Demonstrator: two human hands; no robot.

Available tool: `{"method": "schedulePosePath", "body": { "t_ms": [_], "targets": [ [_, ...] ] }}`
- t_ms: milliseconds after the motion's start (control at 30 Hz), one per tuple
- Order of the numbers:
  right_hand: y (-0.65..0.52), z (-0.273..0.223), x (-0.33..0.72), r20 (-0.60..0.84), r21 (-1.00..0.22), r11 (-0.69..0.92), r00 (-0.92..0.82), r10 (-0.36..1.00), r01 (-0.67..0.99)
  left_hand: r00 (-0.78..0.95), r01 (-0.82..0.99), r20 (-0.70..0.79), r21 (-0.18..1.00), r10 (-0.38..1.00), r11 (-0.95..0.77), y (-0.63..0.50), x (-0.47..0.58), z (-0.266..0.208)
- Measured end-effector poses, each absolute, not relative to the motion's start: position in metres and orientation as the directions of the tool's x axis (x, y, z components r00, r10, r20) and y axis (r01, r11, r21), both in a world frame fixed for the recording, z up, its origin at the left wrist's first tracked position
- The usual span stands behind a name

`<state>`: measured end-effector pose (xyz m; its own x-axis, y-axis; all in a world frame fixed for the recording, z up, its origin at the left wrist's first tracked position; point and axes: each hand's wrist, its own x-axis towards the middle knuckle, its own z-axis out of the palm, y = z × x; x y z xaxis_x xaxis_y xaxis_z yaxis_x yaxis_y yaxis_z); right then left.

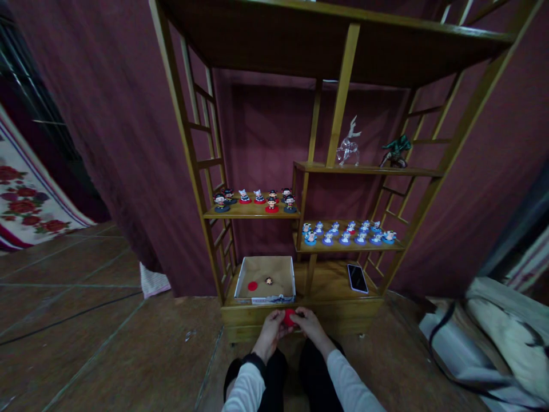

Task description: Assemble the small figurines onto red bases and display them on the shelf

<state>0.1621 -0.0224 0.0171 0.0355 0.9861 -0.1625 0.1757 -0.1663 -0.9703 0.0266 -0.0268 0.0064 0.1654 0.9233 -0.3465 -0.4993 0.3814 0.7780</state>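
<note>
Both hands meet in front of the shelf's lower edge, over the lap. My left hand (271, 331) and my right hand (309, 324) pinch a red round base (289, 317) between their fingertips; whether a figurine is attached to it is hidden. Just beyond them sits a shallow cardboard box (274, 265) on the bottom shelf. Inside it lie another red disc (253, 285) and a small dark-haired figurine piece (269, 280), apart from each other.
The wooden shelf unit (302, 305) bears dark-haired figurines (271, 204) at left and blue-based figurines (345, 237) at right. A phone (357, 278) lies on the bottom shelf. Higher up stand a clear deer (348, 150) and a dark statuette (395, 153). Bags (467, 343) lie at right.
</note>
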Motion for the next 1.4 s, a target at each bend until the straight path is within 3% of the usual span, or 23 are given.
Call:
{"method": "schedulePosePath", "body": {
  "t_ms": [267,700,900,1133,1400],
  "targets": [
    [-0.024,0.015,0.167,-0.149,-0.973,-0.155,0.046,0.988,0.172,0.181,-0.365,-0.324,0.855,0.929,0.369,-0.032,0.028,0.012],
    [-0.027,0.017,0.175,-0.169,-0.986,-0.169,-0.122,0.978,0.005,0.278,-0.289,-0.304,0.879,0.911,0.381,-0.033,0.027,0.014],
    [-0.021,0.019,0.167,-0.186,-0.981,-0.180,-0.088,0.979,0.073,0.135,-0.241,-0.272,0.924,0.953,0.297,-0.028,0.029,0.009],
    [-0.015,0.018,0.168,-0.188,-0.971,-0.171,-0.095,0.977,0.164,0.196,-0.080,-0.320,0.937,0.927,0.340,-0.020,0.025,0.002],
    [-0.015,0.023,0.172,-0.314,-0.949,-0.307,-0.193,0.930,0.065,0.310,-0.178,-0.331,0.901,0.891,0.397,-0.020,0.019,0.011]
  ]
}}
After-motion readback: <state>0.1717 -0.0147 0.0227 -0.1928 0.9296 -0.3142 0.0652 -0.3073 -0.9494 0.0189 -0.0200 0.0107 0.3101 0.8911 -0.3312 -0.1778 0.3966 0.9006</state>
